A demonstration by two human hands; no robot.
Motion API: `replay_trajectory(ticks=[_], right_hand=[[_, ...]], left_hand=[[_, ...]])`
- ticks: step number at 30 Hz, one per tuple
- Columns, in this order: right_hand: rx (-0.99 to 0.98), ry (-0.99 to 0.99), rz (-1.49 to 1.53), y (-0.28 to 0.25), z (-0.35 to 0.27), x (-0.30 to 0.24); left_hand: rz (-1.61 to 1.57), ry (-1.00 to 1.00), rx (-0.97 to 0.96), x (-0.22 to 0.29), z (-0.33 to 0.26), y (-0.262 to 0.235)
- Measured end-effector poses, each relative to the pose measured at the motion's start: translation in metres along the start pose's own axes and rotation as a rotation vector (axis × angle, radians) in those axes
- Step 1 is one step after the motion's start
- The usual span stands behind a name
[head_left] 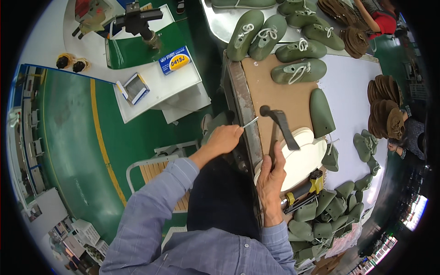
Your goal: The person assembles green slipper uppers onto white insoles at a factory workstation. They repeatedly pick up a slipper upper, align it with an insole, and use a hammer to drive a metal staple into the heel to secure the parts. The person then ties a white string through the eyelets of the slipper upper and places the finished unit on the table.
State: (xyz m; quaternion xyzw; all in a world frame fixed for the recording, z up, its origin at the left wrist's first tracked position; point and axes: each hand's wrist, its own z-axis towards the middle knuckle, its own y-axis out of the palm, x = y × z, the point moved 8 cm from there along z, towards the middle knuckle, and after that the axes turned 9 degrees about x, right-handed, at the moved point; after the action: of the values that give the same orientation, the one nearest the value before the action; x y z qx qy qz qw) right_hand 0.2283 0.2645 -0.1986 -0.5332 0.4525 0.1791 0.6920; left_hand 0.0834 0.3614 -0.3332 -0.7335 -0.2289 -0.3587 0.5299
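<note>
Hammer (280,126) sits in right hand (270,181) grip (handle upward); left hand (223,139) grip pinches a thin metal rod (250,122).

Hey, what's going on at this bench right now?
A person in a blue shirt sits at a workbench. The right hand grips the handle of a dark hammer over a stack of pale insoles. The left hand is at the bench's metal edge, pinching a thin pale piece. Green shoe lasts, some laced, lie at the far end, with more piled near the right hand.
</note>
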Motion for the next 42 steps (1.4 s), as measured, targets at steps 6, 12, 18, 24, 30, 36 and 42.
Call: replay_trajectory(ticks=[6,12,18,24,30,36,42], right_hand=[[0.021,-0.093,-0.018,0.013,-0.001,0.003],[-0.086,0.137,-0.029,0.019,-0.010,0.021],[-0.072,-0.021,-0.140,0.029,-0.007,0.021],[-0.022,-0.087,-0.050,0.014,-0.008,0.006],[-0.068,0.010,-0.039,0.016,0.001,0.011],[-0.137,-0.035,-0.179,0.030,-0.011,0.032],[0.073,-0.041,0.028,-0.005,0.006,-0.014]], left_hand=[[-0.658,-0.323,-0.369,-0.037,0.010,0.023],[-0.516,-0.256,-0.281,-0.033,0.011,0.015],[-0.199,-0.025,-0.258,-0.015,0.012,0.004],[-0.195,-0.111,-0.241,-0.017,0.012,0.007],[-0.286,-0.184,-0.247,-0.024,0.008,0.009],[-0.334,-0.198,-0.267,-0.018,0.008,0.008],[-0.360,-0.207,-0.230,-0.030,0.007,0.015]])
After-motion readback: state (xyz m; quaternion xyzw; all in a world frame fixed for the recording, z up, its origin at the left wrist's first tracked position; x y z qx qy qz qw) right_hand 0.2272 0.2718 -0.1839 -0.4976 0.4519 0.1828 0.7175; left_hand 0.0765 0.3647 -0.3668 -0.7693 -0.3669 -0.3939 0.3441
